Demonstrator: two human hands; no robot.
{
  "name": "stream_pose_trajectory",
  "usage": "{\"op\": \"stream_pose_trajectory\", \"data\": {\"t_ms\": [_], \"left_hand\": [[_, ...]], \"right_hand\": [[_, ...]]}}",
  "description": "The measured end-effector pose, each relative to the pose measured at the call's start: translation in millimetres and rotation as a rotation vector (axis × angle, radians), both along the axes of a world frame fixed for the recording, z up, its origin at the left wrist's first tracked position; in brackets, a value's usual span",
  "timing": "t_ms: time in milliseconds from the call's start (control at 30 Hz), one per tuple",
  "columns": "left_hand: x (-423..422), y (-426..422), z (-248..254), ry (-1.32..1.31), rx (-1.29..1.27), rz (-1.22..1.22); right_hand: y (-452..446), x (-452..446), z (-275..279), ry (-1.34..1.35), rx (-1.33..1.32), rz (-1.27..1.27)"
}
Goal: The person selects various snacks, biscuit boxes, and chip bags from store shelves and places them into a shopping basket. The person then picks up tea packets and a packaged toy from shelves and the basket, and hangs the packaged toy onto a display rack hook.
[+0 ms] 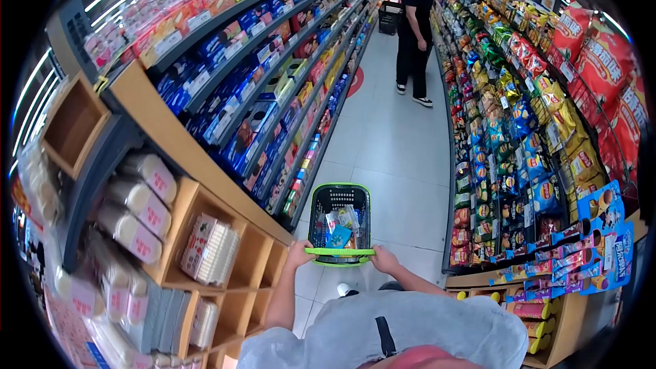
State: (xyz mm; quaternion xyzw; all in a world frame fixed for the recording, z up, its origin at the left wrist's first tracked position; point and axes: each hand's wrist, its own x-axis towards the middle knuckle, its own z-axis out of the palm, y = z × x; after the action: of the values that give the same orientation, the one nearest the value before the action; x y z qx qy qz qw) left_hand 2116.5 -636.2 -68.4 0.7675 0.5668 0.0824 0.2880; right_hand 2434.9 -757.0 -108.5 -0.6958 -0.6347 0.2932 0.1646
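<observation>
Supermarket aisle, seen from the head view: pale tiled floor [403, 143], left-hand shelving [183, 32] stocked with boxed and packeted goods, right-hand shelving [476, 279] stocked with bagged snacks. Item, one shopping basket [342, 185], placed low and straight ahead of the body, just beyond the hands; its long axis is pointed away from the wearer, roughly along the aisle, while its green handle [342, 252] is set crosswise at the near end. Hands, two, bare: the left hand [299, 254] is closed round the left end of the handle, the right hand [386, 260] round the right end, so that the basket is flanked evenly and neither hand can be judged clearly nearer. Basket, described: black, perforated walls, bright green rim, rounded corners, open top. Contents, loosely heaped: a teal packet [338, 237] with paler markings, and beside it clear and pale wrapped goods; labels too small to be read. Also noted: a wooden rack [256, 232] to the left, in which white packages [208, 249] are held; farther up the aisle, a person in dark clothes [415, 20], near whom a second black basket [389, 18] is seen.
</observation>
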Motion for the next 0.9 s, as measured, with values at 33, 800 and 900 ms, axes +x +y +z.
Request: {"op": "stream_pose_trajectory", "data": {"t_ms": [33, 800, 900], "left_hand": [[7.6, 13.0, -1.1, 0.038, 0.132, 0.040], [126.4, 258.4, -102.7, -0.128, 0.054, 0.325], [122.2, 282.3, -135.8, -0.133, 0.103, 0.285]], "right_hand": [[14.1, 0.0, -5.1, 0.020, 0.082, -0.045], [304.1, 145.2, -136.1, 0.153, -0.404, -0.013], [319.4, 146.2, -195.0, 0.167, -0.434, -0.013]]}}
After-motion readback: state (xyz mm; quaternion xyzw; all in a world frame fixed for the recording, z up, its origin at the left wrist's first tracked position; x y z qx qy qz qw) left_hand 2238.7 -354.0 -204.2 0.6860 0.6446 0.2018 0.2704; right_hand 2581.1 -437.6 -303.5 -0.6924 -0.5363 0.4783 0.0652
